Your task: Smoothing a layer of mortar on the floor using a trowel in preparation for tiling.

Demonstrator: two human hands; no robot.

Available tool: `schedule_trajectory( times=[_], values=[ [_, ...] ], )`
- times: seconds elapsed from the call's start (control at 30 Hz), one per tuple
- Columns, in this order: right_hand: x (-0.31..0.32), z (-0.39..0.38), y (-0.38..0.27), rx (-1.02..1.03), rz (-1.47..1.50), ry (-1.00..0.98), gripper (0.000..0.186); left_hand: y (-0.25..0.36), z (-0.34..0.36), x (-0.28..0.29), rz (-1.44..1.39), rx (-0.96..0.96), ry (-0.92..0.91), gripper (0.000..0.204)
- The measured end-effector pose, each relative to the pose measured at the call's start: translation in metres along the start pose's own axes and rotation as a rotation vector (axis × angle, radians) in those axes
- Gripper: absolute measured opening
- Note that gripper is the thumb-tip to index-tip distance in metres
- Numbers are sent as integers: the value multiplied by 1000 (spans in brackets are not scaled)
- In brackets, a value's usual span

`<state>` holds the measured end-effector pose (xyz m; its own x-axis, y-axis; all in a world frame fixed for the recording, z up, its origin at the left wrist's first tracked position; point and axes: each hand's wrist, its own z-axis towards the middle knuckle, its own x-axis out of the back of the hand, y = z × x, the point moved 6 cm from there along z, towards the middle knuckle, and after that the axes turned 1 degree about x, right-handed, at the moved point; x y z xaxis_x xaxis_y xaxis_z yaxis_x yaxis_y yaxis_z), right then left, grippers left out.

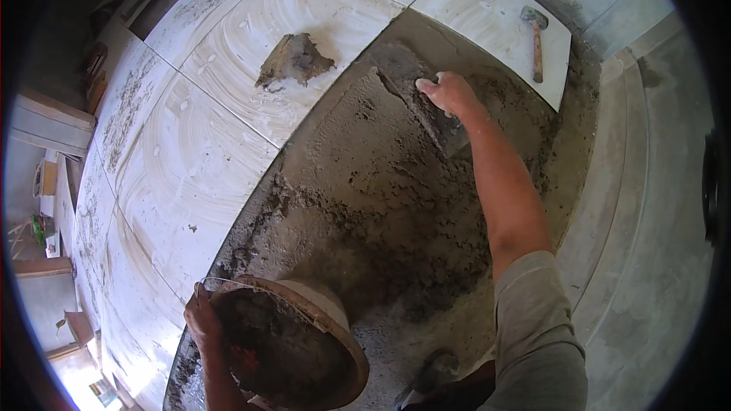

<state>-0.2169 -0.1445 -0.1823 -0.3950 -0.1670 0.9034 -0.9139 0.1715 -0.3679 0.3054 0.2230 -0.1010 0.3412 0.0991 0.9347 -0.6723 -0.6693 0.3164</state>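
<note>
My right hand (449,95) grips a flat, mortar-coated trowel (438,129) lying across the wet grey mortar bed (358,198) beside the laid tiles. At the lower left my left hand (202,316) is closed on the wire handle of a round bucket (282,342), whose dark, crusted inside faces up. To the upper left of the trowel, a lump of mortar (293,61) sits on the white tiles (228,23), which are smeared with pale streaks.
A mallet (537,49) lies on the tile at upper right. A concrete wall (655,183) with a low ledge (613,183) borders the right. Along the far left are timber pieces (53,118) and small items near a bright opening. My foot (438,365) shows at the bottom.
</note>
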Motion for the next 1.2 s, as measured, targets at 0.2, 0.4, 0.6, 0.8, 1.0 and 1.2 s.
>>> schedule_trajectory(
  times=[0.2, 0.4, 0.6, 0.8, 1.0, 1.2],
  values=[
    [-15, -31, -40, 102, 135, -283, 72, -1, 2, -2, -33, -58, -37, 44],
    [-54, -111, -64, 348, 44, -424, 61, -16, 12, -6, 33, -95, -51, 42],
    [-60, -190, -62, 352, 107, -437, 46, -37, 23, -12, -73, -126, -58, 48],
    [-72, -267, -50, 388, 50, -467, 46, -20, 16, -9, 56, -130, -31, 60],
    [-22, -262, 12, 34, 169, -230, 51, -9, 9, -13, -25, -230, -3, 59],
    [-27, -241, 61, -60, 194, -83, 53, -2, 10, -2, 12, -213, 79, 63]
  ],
)
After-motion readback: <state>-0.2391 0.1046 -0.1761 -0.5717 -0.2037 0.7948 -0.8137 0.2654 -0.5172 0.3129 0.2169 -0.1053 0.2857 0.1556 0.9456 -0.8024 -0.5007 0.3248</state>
